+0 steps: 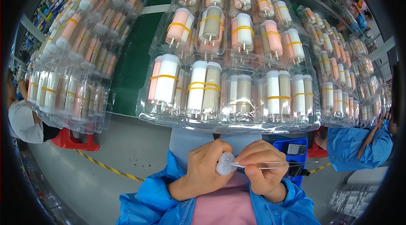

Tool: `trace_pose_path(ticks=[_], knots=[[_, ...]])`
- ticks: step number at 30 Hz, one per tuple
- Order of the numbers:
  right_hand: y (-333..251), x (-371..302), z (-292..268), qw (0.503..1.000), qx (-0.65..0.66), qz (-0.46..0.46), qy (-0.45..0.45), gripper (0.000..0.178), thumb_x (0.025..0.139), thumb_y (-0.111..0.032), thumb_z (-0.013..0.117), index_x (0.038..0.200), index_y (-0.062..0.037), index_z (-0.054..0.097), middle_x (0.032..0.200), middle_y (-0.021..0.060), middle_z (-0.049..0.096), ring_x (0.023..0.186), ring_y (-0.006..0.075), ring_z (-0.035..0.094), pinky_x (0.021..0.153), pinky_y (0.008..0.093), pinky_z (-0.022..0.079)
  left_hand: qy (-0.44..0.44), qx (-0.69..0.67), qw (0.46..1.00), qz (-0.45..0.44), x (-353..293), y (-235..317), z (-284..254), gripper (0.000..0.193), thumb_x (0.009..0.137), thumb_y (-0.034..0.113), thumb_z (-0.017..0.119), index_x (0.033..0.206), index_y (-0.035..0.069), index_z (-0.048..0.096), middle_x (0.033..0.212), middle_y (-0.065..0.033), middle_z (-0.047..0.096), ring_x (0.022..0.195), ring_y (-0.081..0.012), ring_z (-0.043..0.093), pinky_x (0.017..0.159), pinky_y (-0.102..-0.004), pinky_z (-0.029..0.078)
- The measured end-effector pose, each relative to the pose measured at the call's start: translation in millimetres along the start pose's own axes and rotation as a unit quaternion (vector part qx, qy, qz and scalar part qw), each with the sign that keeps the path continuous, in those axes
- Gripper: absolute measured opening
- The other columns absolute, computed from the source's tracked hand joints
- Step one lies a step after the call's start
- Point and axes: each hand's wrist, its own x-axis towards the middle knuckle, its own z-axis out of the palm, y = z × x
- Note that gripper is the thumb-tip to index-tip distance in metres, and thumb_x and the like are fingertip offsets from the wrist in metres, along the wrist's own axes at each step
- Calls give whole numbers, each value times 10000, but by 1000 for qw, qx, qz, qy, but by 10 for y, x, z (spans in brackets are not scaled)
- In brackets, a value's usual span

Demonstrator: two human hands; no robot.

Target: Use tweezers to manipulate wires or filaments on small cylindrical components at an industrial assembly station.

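My left hand (205, 163) is closed around a white cylinder (225, 164), whose round end faces up and to the right. Between the fingers of my right hand (263, 166) is a thin metal tool that looks like tweezers (301, 162). Its left end meets the middle of the cylinder's round end. The other end sticks out to the right past my fingers. Most of the cylinder's body is hidden by my left hand. Both hands are over my lap, in front of the table's near edge.
Ahead, a clear plastic tray (190, 125) holds several pink, white and grey cylinders (165, 79) bound with yellow bands. More loaded trays stand left and right on the green table (127, 93). A blue bin (302, 143) sits right of my lap. People in work clothes sit either side.
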Motion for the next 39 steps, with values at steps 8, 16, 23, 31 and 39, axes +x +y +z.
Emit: trace_pose_path(ticks=[8,16,23,31,39], knots=[[5,14,9,1000,11,4,3,113,741,-36,719,837,-1,670,792,128,678,647,237,627,580,304,498,-3,-2,1000,4,-4,17,-5,286,620,33,748,822,44,546,691,-84,552,560,-264,573,498,-332,453],[23,11,-12,1000,15,-8,-14,111,753,-43,720,843,-12,663,796,123,679,654,236,632,580,302,501,-7,-14,1000,8,-12,13,-1,287,623,32,750,825,41,545,696,-84,551,561,-256,572,502,-326,454],[5,-32,26,1000,13,12,12,103,755,-20,710,841,0,657,795,123,679,645,227,626,580,299,496,-6,-10,1000,17,-25,-4,12,277,633,31,747,821,39,544,702,-81,553,551,-254,569,495,-325,454],[-8,-36,63,999,12,16,27,93,763,-14,701,838,11,652,794,126,679,640,227,622,575,301,491,5,7,999,35,-27,7,21,274,636,25,744,822,34,543,701,-83,554,549,-254,572,492,-323,458],[54,-85,68,998,43,13,50,92,781,-16,689,854,23,649,800,144,679,654,223,625,580,300,491,-7,-8,999,34,-9,-15,36,271,646,24,749,823,38,545,691,-87,560,544,-249,570,488,-319,453]])
